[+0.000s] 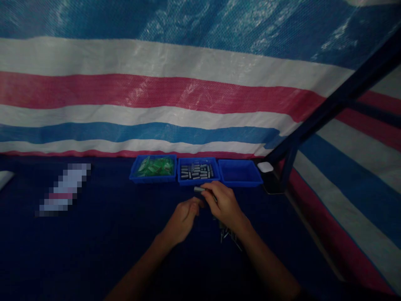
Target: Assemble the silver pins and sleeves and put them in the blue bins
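My right hand (223,203) is closed, pinching a small grey cylinder (198,189) that sticks out to the left of its fingers, just in front of the middle blue bin (198,181). That bin holds several grey cylinders (196,171). My left hand (184,217) is curled shut close beside the right, its fingertips meeting the right hand near the cylinder; what it holds, if anything, is hidden. Thin metal pins (228,235) lie on the dark blue table under my right wrist.
A left blue bin (137,177) holds green pieces (156,166); the right blue bin (241,173) looks bare. A white object (265,167) sits by a dark frame post (288,165) at the right. A striped tarp (175,92) hangs behind the table. A blurred-out patch (65,189) lies left.
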`<state>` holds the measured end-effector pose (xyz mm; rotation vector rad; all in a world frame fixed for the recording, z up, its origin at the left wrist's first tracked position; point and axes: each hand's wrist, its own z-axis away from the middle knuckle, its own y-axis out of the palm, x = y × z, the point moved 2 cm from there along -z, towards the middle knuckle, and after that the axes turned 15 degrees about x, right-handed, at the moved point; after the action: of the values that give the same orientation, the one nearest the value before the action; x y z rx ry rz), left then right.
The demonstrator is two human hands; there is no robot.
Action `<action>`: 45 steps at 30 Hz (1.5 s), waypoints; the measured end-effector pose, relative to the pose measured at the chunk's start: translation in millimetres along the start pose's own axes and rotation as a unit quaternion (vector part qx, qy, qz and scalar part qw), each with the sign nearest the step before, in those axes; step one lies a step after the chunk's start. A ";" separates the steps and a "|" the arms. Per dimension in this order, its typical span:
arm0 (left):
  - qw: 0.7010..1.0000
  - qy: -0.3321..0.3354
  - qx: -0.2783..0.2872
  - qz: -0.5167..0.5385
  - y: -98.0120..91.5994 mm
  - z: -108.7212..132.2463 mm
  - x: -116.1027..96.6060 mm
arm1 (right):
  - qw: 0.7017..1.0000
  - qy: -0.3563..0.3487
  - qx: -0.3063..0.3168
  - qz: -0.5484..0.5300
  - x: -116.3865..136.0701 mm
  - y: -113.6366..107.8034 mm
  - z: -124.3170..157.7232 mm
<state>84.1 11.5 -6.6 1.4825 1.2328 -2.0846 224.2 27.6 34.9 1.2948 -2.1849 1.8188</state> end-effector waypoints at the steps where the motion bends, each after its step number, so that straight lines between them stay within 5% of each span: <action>1: 0.998 -0.001 0.025 -0.053 3.7 0.2 -3.9 | 0.999 0.012 -0.040 0.003 -1.4 -5.9 -6.2; 4: 0.972 -0.016 0.077 -0.221 17.3 2.2 -14.8 | 0.988 0.088 -0.123 0.025 -13.1 -19.5 -19.9; 7: 0.946 -0.025 0.095 -0.310 30.7 3.7 -20.1 | 0.977 0.160 -0.137 0.019 -28.9 -21.8 -14.9; 14: 0.955 -0.050 0.069 -0.284 33.7 -2.2 -14.8 | 0.970 0.195 -0.139 -0.031 -39.3 -10.8 35.5; 21: 0.993 -0.041 0.024 -0.112 14.6 -3.4 -12.6 | 0.980 0.164 -0.100 -0.061 -32.9 -1.2 33.8; 24: 0.995 -0.040 0.018 0.090 6.3 -3.7 -8.1 | 0.990 0.110 -0.037 -0.080 -23.1 4.5 32.1; 28: 0.920 -0.050 0.010 0.388 0.8 -4.7 -0.8 | 0.997 0.028 0.024 -0.061 -6.9 9.0 32.6; 34: 0.855 -0.075 -0.039 0.512 4.1 -6.6 1.9 | 0.998 -0.007 0.050 -0.027 2.2 16.1 30.3; 38: 0.867 -0.071 -0.053 0.491 4.4 -7.0 4.1 | 0.999 0.003 0.029 -0.017 0.3 17.4 29.4; 45: 0.943 -0.020 -0.033 0.331 0.0 -5.5 5.4 | 0.993 0.094 -0.064 -0.031 -1.8 15.4 29.1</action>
<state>85.2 17.0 -11.8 1.5358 0.6427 -1.5899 230.0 4.3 12.2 1.1058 -2.0987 1.6724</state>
